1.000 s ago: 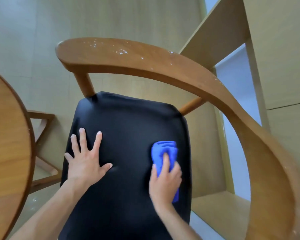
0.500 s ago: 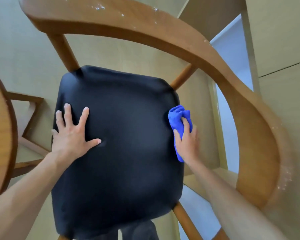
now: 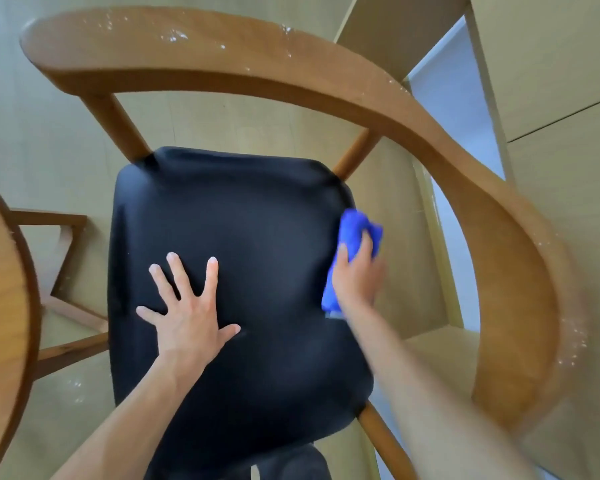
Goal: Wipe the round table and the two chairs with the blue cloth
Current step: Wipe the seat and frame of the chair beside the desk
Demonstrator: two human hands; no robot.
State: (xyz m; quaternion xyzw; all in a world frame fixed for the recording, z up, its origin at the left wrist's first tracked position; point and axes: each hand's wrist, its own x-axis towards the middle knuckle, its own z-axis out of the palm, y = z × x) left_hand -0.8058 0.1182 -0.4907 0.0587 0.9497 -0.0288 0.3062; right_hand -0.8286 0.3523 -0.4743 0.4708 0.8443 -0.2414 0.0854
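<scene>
Person is mid-chair: right hand [image 3: 355, 278], fingers clamped on the blue cloth [image 3: 355, 230], is wiping the black seat's [image 3: 243, 237] right edge, left hand [image 3: 187, 306] splayed flat on it (backrest rail [image 3: 291, 74] looking speckled, likely undone; round table [image 3: 0, 306] status unclear).

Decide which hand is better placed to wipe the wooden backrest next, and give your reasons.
Right. The right hand already grips the blue cloth at the seat's edge, near the backrest; the left hand lies flat on the seat.
</scene>
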